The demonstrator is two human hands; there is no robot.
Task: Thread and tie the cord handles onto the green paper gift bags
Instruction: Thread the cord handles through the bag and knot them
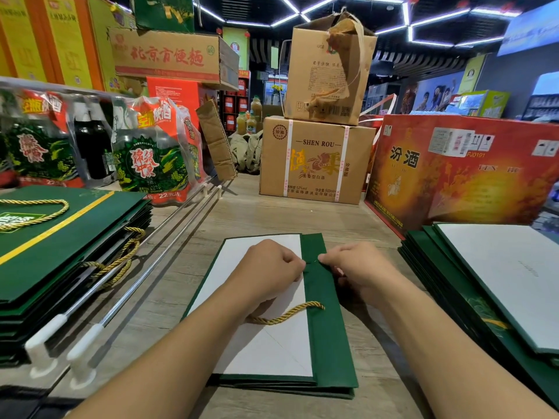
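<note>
A flat green paper gift bag [328, 343] lies on the wooden table in front of me, its white inner panel facing up and a green folded band along the right. A gold twisted cord [286, 314] runs from a hole in the lower part of the band leftward under my left hand [269, 273]. My left hand is curled and its fingertips pinch at the band's left edge, near the upper hole. My right hand [357, 267] is curled on the band opposite, fingertips pinching at the same spot. What they pinch is too small to tell.
A stack of green bags with gold cord handles [60, 243] lies at the left, beside two metal rails [145, 267]. Another stack of flat green bags [490, 282] lies at the right. Cardboard boxes [314, 158], a red carton [459, 170] and bottle packs [145, 158] stand behind.
</note>
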